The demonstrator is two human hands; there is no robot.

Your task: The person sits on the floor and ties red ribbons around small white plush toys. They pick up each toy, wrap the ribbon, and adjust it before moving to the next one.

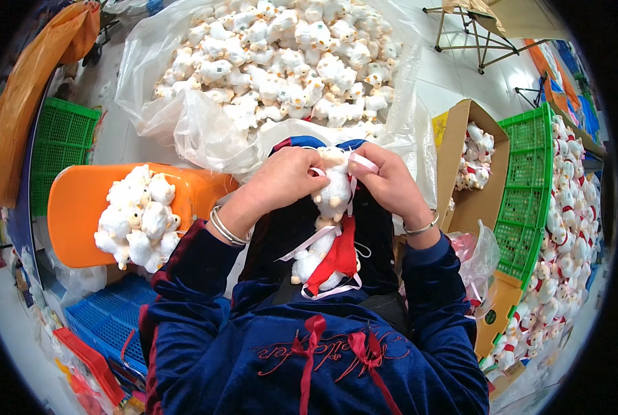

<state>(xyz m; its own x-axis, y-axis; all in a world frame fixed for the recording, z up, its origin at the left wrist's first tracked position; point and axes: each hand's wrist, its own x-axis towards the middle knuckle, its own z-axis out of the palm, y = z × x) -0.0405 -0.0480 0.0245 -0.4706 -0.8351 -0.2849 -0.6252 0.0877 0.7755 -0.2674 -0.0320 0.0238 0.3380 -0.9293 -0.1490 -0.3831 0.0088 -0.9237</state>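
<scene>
A small white plush toy (334, 190) is held upright above my lap, between my two hands. My left hand (288, 178) is closed at its left side, with a bit of pale ribbon at the fingertips. On the other side, my right hand (392, 181) pinches a pale pink ribbon (363, 163) between thumb and forefinger; some ribbon hangs down beside the toy. Below, on my dark lap, lies another white plush toy (313, 261), partly covered by red fabric (342, 254) and loose pink ribbons (307, 243).
Ahead, a clear plastic sheet (198, 131) holds a large heap of plush toys (274, 55). An orange stool (77, 214) at left bears more toys (141, 218). At right stand a cardboard box (485, 200), a green crate (527, 200) and many red-trimmed toys (565, 235). A blue crate (108, 315) sits lower left.
</scene>
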